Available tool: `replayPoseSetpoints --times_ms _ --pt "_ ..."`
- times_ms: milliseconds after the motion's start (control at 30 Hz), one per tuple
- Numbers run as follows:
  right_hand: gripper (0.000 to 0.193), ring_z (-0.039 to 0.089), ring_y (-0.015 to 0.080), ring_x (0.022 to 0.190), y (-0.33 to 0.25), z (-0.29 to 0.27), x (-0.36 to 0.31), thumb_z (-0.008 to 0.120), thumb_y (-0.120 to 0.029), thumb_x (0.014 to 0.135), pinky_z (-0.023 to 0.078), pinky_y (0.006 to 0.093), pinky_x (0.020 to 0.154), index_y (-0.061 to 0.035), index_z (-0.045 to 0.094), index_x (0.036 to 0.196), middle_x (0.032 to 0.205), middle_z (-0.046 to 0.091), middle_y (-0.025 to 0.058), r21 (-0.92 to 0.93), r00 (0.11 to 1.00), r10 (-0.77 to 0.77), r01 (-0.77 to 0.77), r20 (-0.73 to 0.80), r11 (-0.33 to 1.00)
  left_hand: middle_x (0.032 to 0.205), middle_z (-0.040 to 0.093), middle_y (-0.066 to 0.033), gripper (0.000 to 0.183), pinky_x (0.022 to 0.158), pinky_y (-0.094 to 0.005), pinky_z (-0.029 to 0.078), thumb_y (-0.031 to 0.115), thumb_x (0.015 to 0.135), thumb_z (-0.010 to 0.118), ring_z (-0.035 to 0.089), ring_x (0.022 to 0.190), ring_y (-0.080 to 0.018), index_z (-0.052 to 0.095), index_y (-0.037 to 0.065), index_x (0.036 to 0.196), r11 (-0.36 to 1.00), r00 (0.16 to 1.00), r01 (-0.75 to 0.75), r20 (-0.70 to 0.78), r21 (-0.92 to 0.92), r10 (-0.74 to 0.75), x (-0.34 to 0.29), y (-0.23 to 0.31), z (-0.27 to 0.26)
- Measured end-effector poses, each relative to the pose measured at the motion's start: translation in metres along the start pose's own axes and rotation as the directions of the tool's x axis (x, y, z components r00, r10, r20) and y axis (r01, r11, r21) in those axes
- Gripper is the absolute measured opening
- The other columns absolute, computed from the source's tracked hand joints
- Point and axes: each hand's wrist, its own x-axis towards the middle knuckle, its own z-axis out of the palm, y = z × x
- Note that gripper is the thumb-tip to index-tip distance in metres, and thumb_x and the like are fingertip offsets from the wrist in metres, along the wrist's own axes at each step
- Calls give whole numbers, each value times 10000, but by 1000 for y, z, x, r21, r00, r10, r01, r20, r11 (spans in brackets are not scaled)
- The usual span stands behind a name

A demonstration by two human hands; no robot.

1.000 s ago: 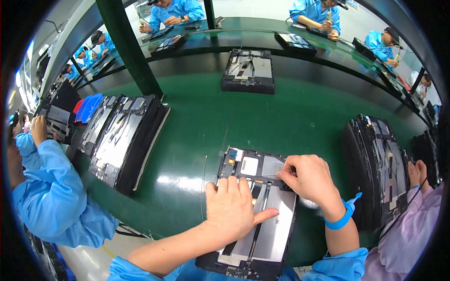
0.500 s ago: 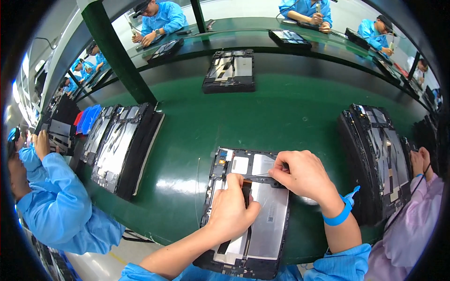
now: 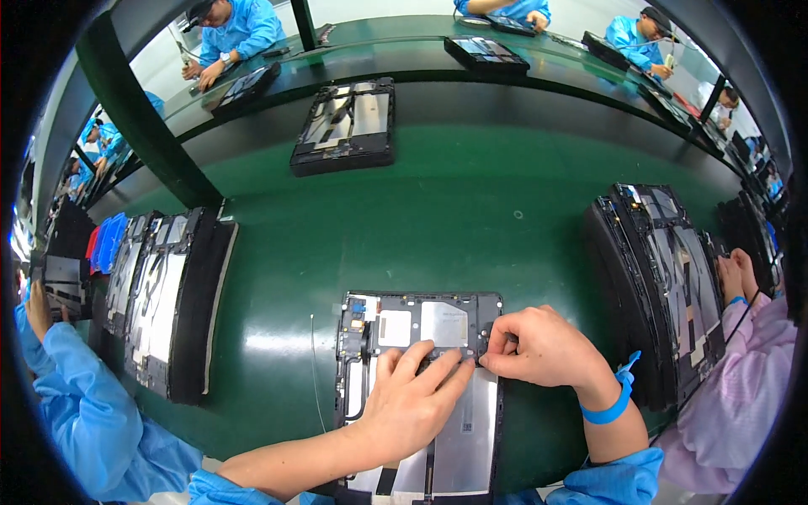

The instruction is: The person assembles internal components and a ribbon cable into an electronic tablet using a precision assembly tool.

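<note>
An opened tablet (image 3: 480, 400) lies before me with its inside up, showing silver battery panels, dark ribbon cables and a black frame. My left hand (image 3: 408, 400) rests on it with fingers spread, fingertips lying along the dark cross strip below the upper panels. At the right end of that strip, by the tablet's right edge, the thumb and fingers of my right hand (image 3: 539, 349) are pinched together. Whatever is between them is too small or hidden to make out. A blue band (image 3: 613, 402) circles my right wrist.
Stacks of opened tablets stand at the left (image 3: 156, 286), right (image 3: 673, 278) and far side (image 3: 349, 126) of the green table (image 3: 446, 227). A thin wire (image 3: 316, 379) lies left of my tablet. A dark post (image 3: 143, 126) rises behind the left stack. Co-workers sit on both sides and opposite.
My left hand has gone from bent fingers at the cross strip to fingers spread flat over it. The right hand has shifted down to the tablet's right edge, still pinched. The view has turned slightly.
</note>
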Motion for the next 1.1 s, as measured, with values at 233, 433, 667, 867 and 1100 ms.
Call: replayPoseSetpoints --times_ms 233,433,667,867,1100 --pt "175 547 284 562 0 0 6 556 -166 594 432 330 527 6 528 582 567 539 149 29 998 1 -2 59 1000 956 483 -38 356 676 -354 287 71 545 574 409 869 -218 560 87 900 1000 1000 4 1 21 -4 -2 -5 0" --pt "161 543 292 560 5 1 6 541 -153 571 433 336 531 8 523 574 563 533 159 1 999 -6 6 48 1000 978 453 -78 333 662 -354 277 79 589 529 397 873 -236 532 32 919 1000 1000 -31 1 -4 31 0 -6 6" --pt "180 542 301 566 1 1 10 544 -169 544 433 338 532 8 521 563 552 527 166 -48 997 30 -26 69 999 960 438 -77 320 653 -357 274 82 593 534 385 876 -242 531 35 910 999 999 -33 24 22 32 0 -4 6" --pt "166 509 248 480 -5 -3 11 570 -159 548 385 318 444 -15 491 524 482 492 119 -141 986 115 -98 118 985 957 424 -74 347 647 -358 272 86 591 542 382 880 -245 507 50 935 999 999 -34 38 33 32 4 -2 4" --pt "260 543 278 617 -8 -6 0 615 -243 599 422 340 561 -23 521 701 638 549 132 -222 995 75 -88 -67 971 1072 411 -90 427 723 -419 287 193 630 560 382 951 -279 465 65 1026 992 990 -93 114 83 83 4 -16 -15"
